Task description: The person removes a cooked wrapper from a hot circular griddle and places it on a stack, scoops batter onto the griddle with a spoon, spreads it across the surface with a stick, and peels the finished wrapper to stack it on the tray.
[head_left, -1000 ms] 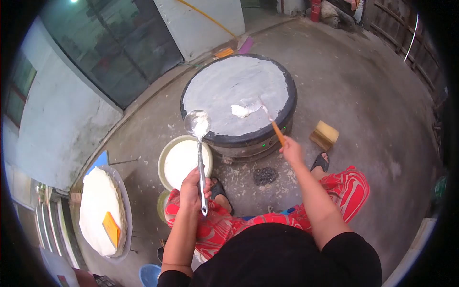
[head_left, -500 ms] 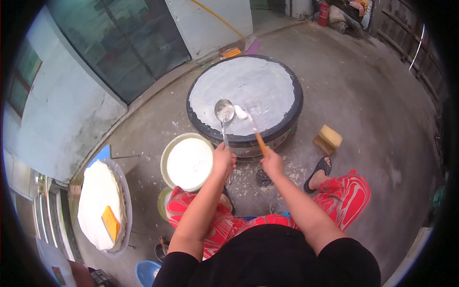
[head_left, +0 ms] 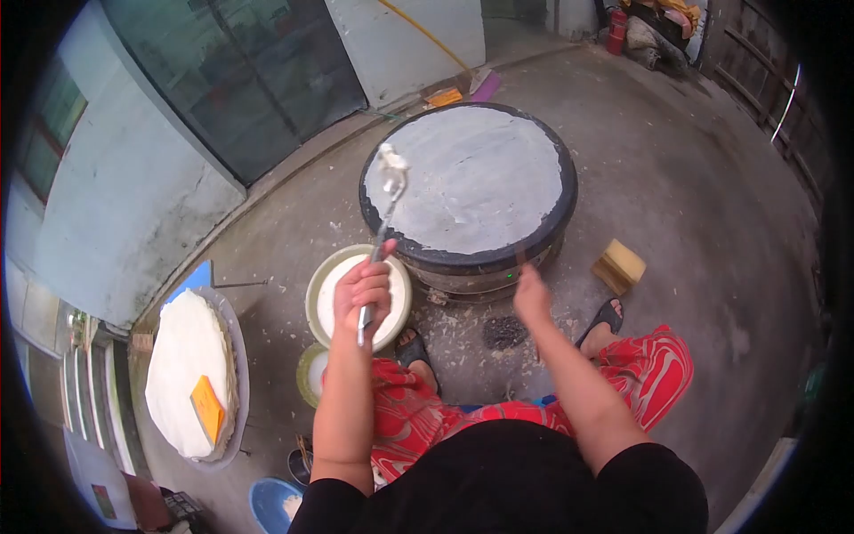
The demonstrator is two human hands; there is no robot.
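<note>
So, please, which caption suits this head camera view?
The left hand holds a ladle up before a round griddle coated with pale batter.

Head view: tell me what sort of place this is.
Likely a yard or plain room used for cooking: a large round griddle, a basin of white mixture and a bare grey floor.

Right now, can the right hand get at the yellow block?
Probably, with a lean: only floor shows between the right hand and the block, though that hand seems to hold a stick.
</note>
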